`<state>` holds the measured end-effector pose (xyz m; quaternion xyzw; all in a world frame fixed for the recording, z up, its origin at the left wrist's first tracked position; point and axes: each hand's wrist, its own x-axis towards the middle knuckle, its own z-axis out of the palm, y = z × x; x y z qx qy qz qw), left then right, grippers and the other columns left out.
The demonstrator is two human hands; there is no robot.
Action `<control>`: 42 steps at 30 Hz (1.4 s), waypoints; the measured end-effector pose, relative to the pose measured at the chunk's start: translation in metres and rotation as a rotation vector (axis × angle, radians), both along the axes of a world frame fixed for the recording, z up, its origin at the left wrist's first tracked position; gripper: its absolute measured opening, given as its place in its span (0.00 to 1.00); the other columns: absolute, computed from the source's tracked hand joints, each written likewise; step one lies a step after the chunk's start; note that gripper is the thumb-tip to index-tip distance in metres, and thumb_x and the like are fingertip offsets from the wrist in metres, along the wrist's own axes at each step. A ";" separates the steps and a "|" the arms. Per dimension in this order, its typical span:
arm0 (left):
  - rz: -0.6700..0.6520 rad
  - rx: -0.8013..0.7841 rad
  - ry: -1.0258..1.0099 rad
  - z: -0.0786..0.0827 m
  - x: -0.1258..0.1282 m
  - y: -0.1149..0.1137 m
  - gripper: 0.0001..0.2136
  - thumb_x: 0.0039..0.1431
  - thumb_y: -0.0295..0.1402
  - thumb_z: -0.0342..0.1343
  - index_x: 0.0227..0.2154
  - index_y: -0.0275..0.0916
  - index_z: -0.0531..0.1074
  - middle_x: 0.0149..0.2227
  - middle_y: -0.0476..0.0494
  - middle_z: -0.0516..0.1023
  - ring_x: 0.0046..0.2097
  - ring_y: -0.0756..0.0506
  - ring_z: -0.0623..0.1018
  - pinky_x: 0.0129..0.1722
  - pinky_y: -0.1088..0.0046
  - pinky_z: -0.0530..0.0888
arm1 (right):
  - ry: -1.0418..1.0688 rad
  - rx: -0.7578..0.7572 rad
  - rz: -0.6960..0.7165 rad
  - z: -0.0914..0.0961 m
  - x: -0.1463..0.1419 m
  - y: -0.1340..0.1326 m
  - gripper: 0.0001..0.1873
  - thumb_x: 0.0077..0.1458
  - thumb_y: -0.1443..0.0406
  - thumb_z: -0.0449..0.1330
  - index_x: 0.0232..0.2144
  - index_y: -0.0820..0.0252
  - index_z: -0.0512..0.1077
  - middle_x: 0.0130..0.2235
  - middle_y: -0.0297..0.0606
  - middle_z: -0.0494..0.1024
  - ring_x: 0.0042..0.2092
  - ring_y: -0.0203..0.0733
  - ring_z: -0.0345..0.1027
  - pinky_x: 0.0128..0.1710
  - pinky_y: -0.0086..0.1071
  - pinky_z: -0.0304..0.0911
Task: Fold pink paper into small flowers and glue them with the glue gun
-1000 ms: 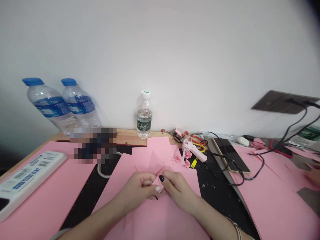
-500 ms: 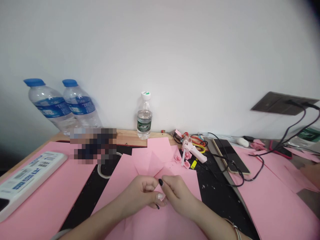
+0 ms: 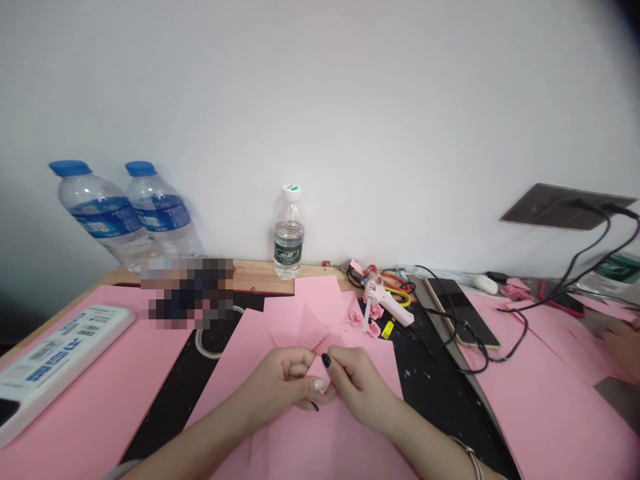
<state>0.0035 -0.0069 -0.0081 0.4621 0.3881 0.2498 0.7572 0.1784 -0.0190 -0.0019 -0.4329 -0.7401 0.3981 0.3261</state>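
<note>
Two bare forearms reach in from the bottom edge and meet at the centre. The left hand (image 3: 283, 385) and right hand (image 3: 359, 388) are pressed close, fingertips touching. Both are closed in a pinch on a small piece of pink paper (image 3: 317, 369), which is held just above a large pink sheet (image 3: 300, 443) lying on a black mat (image 3: 167, 400).

Over the last second little has changed. The hands have kept their grip and stayed in almost the same spot, and only the right thumb, with its dark nail, has shifted slightly along the piece's edge. The piece has been neither released nor set down, so the fingers appear to be mid-adjustment on it.

To the left lies a white power strip (image 3: 55, 360). Beyond the hands are tiny paper roses (image 3: 373, 325), a pink glue gun (image 3: 384, 303) and a phone (image 3: 463, 310) crossed by black cables (image 3: 500, 333).

At the far right edge, another person's hand (image 3: 623, 339) has moved a little over more pink paper.

Against the white wall stand a small water bottle (image 3: 289, 233) and two larger blue-capped bottles (image 3: 130, 213).
</note>
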 end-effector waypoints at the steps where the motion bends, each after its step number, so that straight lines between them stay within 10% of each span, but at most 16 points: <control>1: -0.008 0.023 -0.017 0.000 0.000 0.000 0.12 0.47 0.39 0.65 0.26 0.38 0.71 0.26 0.49 0.79 0.33 0.45 0.81 0.31 0.73 0.74 | -0.002 0.000 0.003 0.000 0.000 0.000 0.19 0.63 0.64 0.47 0.19 0.57 0.52 0.19 0.27 0.59 0.21 0.32 0.51 0.21 0.26 0.48; 9: 0.150 0.282 0.083 0.003 -0.002 0.005 0.13 0.56 0.42 0.57 0.27 0.36 0.75 0.20 0.50 0.73 0.23 0.50 0.71 0.25 0.75 0.69 | 0.059 0.001 -0.027 0.002 0.000 0.003 0.18 0.65 0.61 0.47 0.22 0.58 0.57 0.22 0.28 0.59 0.24 0.34 0.52 0.24 0.28 0.51; 15: 0.328 0.191 0.026 0.007 -0.003 0.007 0.11 0.53 0.40 0.59 0.36 0.39 0.73 0.35 0.46 0.79 0.36 0.45 0.78 0.38 0.70 0.73 | 0.075 -0.024 -0.067 -0.003 -0.003 0.002 0.08 0.59 0.68 0.52 0.26 0.58 0.61 0.23 0.27 0.59 0.25 0.33 0.52 0.24 0.27 0.49; 24: 0.285 0.434 0.209 0.011 -0.007 0.008 0.07 0.56 0.35 0.57 0.28 0.38 0.75 0.26 0.49 0.76 0.30 0.47 0.74 0.33 0.75 0.70 | 0.163 -0.074 -0.204 -0.011 -0.003 0.004 0.06 0.59 0.68 0.50 0.29 0.57 0.62 0.21 0.27 0.62 0.22 0.34 0.55 0.22 0.27 0.52; 42: 0.057 0.340 0.192 0.004 -0.005 0.004 0.18 0.60 0.43 0.48 0.29 0.33 0.76 0.30 0.39 0.80 0.32 0.43 0.79 0.33 0.69 0.73 | 0.253 -0.060 -0.253 -0.013 -0.006 0.003 0.09 0.54 0.72 0.52 0.37 0.59 0.69 0.27 0.33 0.70 0.25 0.35 0.64 0.23 0.27 0.58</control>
